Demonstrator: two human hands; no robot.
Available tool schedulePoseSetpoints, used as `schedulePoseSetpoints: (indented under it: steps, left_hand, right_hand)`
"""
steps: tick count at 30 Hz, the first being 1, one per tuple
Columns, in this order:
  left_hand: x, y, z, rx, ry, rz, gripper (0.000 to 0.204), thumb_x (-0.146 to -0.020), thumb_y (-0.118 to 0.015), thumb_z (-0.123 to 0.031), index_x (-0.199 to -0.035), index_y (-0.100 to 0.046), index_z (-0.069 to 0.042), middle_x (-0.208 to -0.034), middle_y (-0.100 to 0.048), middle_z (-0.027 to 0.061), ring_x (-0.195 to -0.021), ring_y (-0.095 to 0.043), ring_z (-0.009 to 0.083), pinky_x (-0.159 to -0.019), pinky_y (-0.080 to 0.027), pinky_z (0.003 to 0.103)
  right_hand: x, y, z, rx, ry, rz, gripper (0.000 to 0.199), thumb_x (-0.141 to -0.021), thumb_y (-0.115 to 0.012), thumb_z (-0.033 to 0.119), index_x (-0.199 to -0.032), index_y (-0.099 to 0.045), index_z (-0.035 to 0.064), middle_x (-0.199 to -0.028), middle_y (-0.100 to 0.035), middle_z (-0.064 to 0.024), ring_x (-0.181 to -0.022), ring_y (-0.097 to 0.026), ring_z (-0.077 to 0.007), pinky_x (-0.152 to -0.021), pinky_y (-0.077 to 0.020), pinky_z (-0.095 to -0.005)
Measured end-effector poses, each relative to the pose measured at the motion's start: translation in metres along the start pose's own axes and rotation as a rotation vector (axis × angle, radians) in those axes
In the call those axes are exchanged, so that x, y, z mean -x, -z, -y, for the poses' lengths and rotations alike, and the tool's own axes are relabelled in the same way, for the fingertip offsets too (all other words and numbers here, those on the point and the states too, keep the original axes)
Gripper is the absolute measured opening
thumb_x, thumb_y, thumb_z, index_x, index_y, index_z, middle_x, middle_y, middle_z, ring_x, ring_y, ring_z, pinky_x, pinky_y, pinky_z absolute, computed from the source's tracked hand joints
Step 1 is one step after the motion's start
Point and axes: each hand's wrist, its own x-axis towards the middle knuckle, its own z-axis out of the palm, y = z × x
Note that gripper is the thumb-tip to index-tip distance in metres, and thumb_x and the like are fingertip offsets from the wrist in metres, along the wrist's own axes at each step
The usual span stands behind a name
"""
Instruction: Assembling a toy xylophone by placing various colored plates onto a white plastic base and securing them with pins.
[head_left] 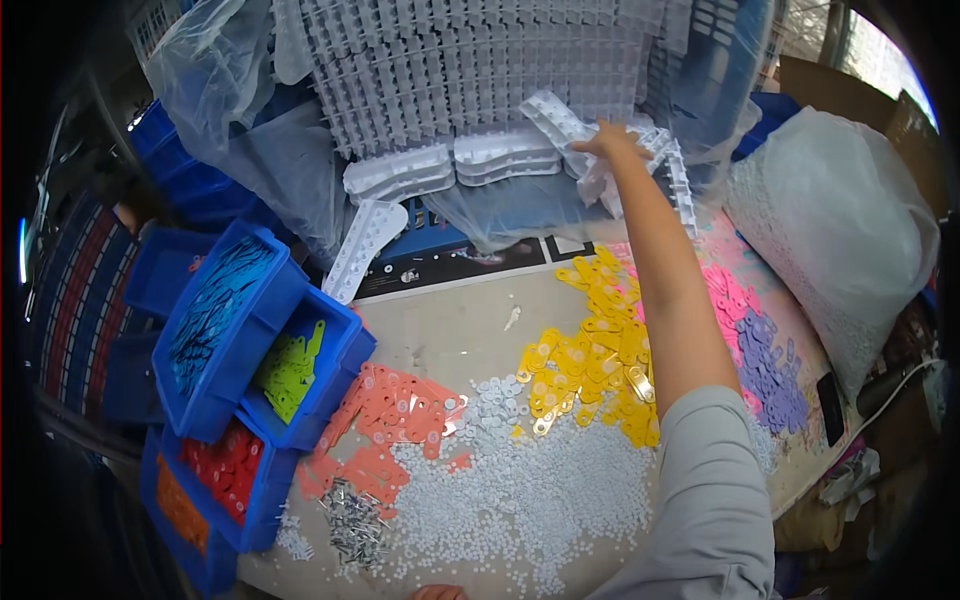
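My right hand (617, 146) reaches far forward over loose white moulded plastic pieces. Its thumb and fingers are spread apart at a long white piece (556, 117) and crumpled clear plastic; no firm hold shows. More of these knobbed white pieces (507, 155) lie stacked to its left, and one piece (368, 245) leans alone further left. Of my left hand (438, 592) only a small part shows at the bottom edge, its fingers mostly hidden. In front of it lies a wide spread of tiny white round parts (530, 490), beside a heap of small metal pins (355, 525).
Yellow (600, 350), coral (405, 405), pink (728, 300) and purple (768, 370) flat plastic pieces cover the table (450, 335). Blue bins (335, 335) stand stacked left. A blue crate (705, 70) with white rows stands behind; a filled clear bag (835, 220) sits right.
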Motion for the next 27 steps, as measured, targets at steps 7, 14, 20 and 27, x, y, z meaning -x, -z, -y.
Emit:
schedulePoseSetpoints:
  steps: [7,14,20,27]
  left_hand:
    - [-0.012,0.01,-0.01,0.247,0.02,-0.075,0.016,-0.088,-0.065,0.0,-0.102,-0.065,0.007,-0.104,-0.065,0.0221,-0.099,-0.062,0.0409,-0.088,-0.049,0.05]
    - [0.001,-0.003,0.002,0.122,-0.041,0.119,0.019,-0.086,-0.065,0.003,-0.105,-0.064,0.007,-0.105,-0.064,0.0223,-0.099,-0.062,0.0422,-0.088,-0.049,0.051]
    - [0.027,-0.034,0.014,0.298,0.139,-0.125,0.017,-0.085,-0.064,-0.008,-0.101,-0.064,-0.003,-0.103,-0.063,0.0166,-0.099,-0.059,0.0365,-0.088,-0.046,0.05]
    - [0.005,-0.014,0.001,0.006,0.016,-0.129,0.012,-0.084,-0.062,-0.012,-0.095,-0.063,-0.007,-0.098,-0.062,0.0126,-0.093,-0.058,0.0334,-0.085,-0.044,0.049]
  right_hand:
    - [0.022,0.02,0.004,0.131,0.052,0.132,0.095,-0.068,-0.088,0.047,-0.15,-0.044,0.026,-0.154,-0.046,-0.0056,-0.146,-0.034,-0.0344,-0.103,-0.0313,-0.0796]
    - [0.089,0.006,-0.021,0.165,0.319,-0.221,0.094,-0.066,-0.089,0.039,-0.146,-0.043,0.0206,-0.136,-0.052,-0.0093,-0.13,-0.049,-0.0316,-0.088,-0.0436,-0.075]
    - [0.217,0.001,-0.011,0.067,0.787,-0.321,0.072,-0.068,-0.085,0.026,-0.131,-0.051,0.0145,-0.131,-0.052,-0.0113,-0.125,-0.052,-0.0334,-0.087,-0.0432,-0.0637]
    - [0.305,-0.046,0.023,0.21,1.203,-0.157,0.044,-0.083,-0.072,0.028,-0.125,-0.06,0.0186,-0.135,-0.05,-0.0098,-0.126,-0.049,-0.0258,-0.09,-0.0398,-0.0658]
